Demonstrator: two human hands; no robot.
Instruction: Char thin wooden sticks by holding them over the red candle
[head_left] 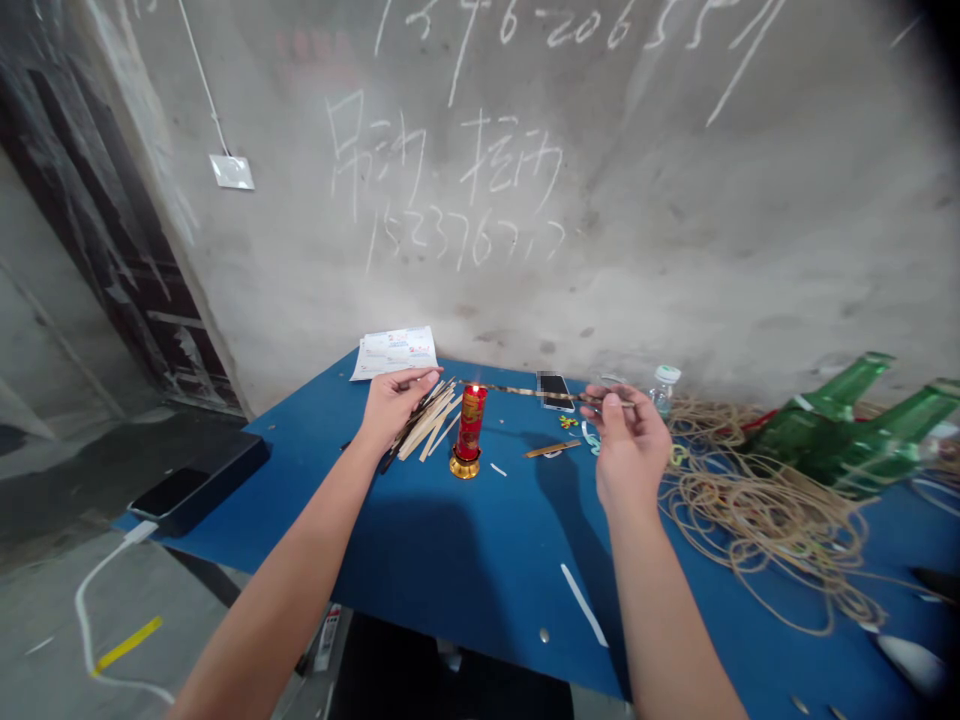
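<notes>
A lit red candle [471, 425] stands upright in a gold base on the blue table. A thin, dark, blotchy stick [525, 391] stretches nearly level across the candle's top, at the flame. My right hand [632, 450] grips the stick's right end between thumb and fingers. Left of the candle, my left hand [394, 408] is closed in a pinch in line with the stick's left end; the contact there is hard to make out. Behind and below that hand lies a bundle of pale and dark flat strips [431, 420], partly covered by it.
Tangled tan cord [757, 520] and green bottles [817, 410] occupy the right side. Beyond my right hand are a small clear bottle [664, 388] and a phone [556, 390]. Papers [396, 352] lie at the back; a black box [199, 482] sits at the left edge. A white strip [584, 605] lies in front.
</notes>
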